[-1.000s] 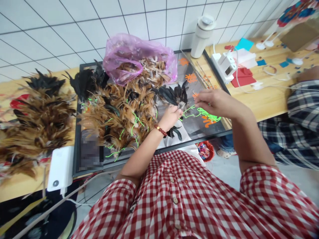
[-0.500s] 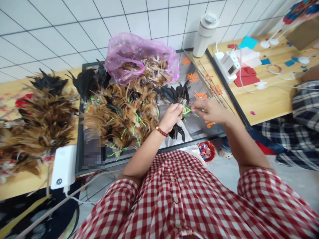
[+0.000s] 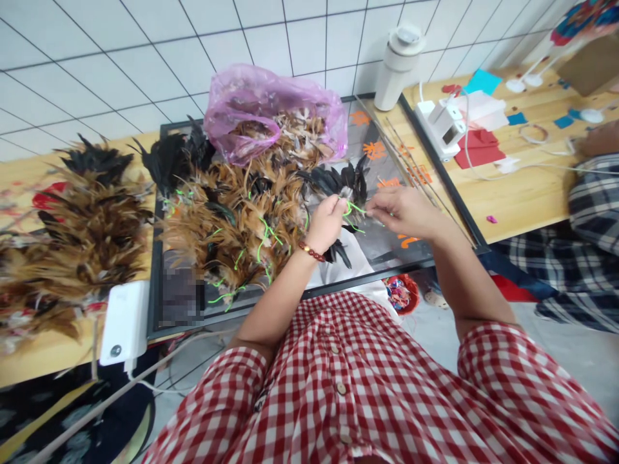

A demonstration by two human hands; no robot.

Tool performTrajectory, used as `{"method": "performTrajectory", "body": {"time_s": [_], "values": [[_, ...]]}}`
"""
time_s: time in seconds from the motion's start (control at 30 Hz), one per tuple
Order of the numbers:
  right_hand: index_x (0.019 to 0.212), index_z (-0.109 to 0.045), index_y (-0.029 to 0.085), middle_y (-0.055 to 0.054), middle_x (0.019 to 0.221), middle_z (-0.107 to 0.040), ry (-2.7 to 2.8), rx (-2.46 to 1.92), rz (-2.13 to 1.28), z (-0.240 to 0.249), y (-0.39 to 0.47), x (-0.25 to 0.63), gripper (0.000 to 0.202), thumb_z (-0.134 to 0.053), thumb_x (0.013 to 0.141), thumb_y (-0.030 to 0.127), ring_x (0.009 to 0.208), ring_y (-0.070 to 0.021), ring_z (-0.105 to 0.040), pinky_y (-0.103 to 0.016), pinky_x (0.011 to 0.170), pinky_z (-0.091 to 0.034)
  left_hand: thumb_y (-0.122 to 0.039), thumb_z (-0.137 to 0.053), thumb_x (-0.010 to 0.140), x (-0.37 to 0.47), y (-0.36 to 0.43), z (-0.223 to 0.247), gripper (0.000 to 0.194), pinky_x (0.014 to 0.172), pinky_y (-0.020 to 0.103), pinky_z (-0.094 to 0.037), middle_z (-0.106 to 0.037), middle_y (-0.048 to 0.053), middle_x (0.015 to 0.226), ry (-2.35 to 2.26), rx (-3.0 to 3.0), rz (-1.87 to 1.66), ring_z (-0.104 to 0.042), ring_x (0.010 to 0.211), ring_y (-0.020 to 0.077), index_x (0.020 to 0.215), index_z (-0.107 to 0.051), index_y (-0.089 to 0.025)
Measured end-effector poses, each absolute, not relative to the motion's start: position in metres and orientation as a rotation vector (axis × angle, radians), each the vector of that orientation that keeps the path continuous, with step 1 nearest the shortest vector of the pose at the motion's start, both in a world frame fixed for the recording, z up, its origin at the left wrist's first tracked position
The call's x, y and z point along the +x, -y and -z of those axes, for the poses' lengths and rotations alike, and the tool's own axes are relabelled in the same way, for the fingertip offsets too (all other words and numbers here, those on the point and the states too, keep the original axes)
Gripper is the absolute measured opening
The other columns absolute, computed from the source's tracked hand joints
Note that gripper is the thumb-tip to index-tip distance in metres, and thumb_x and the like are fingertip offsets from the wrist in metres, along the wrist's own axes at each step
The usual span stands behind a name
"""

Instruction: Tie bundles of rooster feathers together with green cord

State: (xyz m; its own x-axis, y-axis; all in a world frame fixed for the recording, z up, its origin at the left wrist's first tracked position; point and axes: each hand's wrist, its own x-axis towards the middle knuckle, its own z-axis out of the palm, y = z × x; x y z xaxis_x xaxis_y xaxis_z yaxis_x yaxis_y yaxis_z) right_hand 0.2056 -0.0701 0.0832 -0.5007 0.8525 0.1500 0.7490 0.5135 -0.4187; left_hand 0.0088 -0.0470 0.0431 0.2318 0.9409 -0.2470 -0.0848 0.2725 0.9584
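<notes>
My left hand [image 3: 327, 224] is closed in a pinch on the base of a bunch of black feathers [image 3: 355, 179]. Bright green string [image 3: 356, 207] is wound at that base and runs across to my right hand [image 3: 401, 209], whose fingertips pinch it. More dark feathers [image 3: 340, 254] show below my left hand. To the left lies a heap of brown feathers [image 3: 256, 212], with several green string ends sticking out. Black feathers [image 3: 167, 158] lie at the heap's upper left.
A purple plastic bag [image 3: 275, 90] of feathers stands by the tiled wall. A white bottle [image 3: 399, 67], thin sticks [image 3: 403, 151] and a power strip [image 3: 438, 129] are right of it. A white power bank [image 3: 124, 322] sits at left. Another person's checked sleeve [image 3: 597, 206] shows at right.
My left hand has shifted slightly left and down with the feather bunch. My right hand has moved a little left, and the green string now stretches as a narrower line between the hands.
</notes>
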Motion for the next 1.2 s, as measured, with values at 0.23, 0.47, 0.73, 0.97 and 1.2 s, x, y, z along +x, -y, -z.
{"method": "performTrajectory", "body": {"time_s": [0.23, 0.47, 0.73, 0.97, 1.2], "values": [[0.087, -0.070, 0.019, -0.008, 0.093, -0.064, 2.548, -1.063, -0.357, -0.110, 0.040, 0.177, 0.026, -0.047, 0.096, 0.026, 0.090, -0.0213, -0.057, -0.035, 0.083, -0.043, -0.011, -0.067, 0.086, 0.016, 0.064, -0.046, 0.020, 0.080, 0.029, -0.038, -0.054, 0.004, 0.082, -1.015, 1.747, -0.756, -0.052, 0.081, 0.0209, 0.070, -0.057, -0.020], [0.099, -0.071, 0.020, -0.006, 0.096, -0.068, 2.171, -1.079, -0.673, -0.092, 0.036, 0.181, 0.033, -0.057, 0.098, 0.050, 0.090, -0.0182, -0.060, -0.032, 0.083, -0.048, -0.027, -0.052, 0.101, 0.017, 0.065, -0.035, 0.038, 0.065, 0.025, -0.034, -0.050, 0.000, 0.064, -0.979, 1.435, -0.912, -0.046, 0.067, 0.0149, 0.064, -0.053, -0.019], [0.092, -0.068, 0.020, -0.002, 0.080, -0.068, 1.472, -1.256, -0.819, -0.049, 0.077, 0.165, 0.043, -0.071, 0.086, 0.062, 0.070, -0.0144, -0.060, -0.028, 0.066, -0.047, -0.046, -0.072, 0.090, 0.013, 0.053, -0.026, 0.040, 0.061, 0.024, -0.034, -0.049, -0.002, 0.064, -1.000, 1.070, -1.041, -0.048, 0.066, 0.0125, 0.066, -0.055, -0.020], [0.077, -0.063, 0.020, 0.001, 0.066, -0.058, 1.457, -1.230, -0.621, -0.040, 0.082, 0.151, 0.040, -0.069, 0.089, 0.058, 0.058, -0.0103, -0.046, -0.027, 0.057, -0.037, -0.054, -0.065, 0.093, 0.017, 0.053, -0.029, 0.046, 0.048, 0.021, -0.028, -0.046, -0.004, 0.060, -0.979, 0.960, -1.037, -0.039, 0.051, 0.0062, 0.068, -0.053, -0.018], [0.077, -0.060, 0.020, 0.005, 0.063, -0.048, 1.344, -1.223, -0.852, -0.020, 0.088, 0.152, 0.046, -0.071, 0.086, 0.064, 0.056, -0.0087, -0.037, -0.025, 0.054, -0.029, -0.036, -0.059, 0.094, 0.016, 0.055, -0.050, 0.030, 0.039, 0.018, -0.016, -0.053, -0.003, 0.063, -0.955, 0.622, -1.019, -0.034, 0.040, 0.0004, 0.073, -0.061, -0.014]]}}
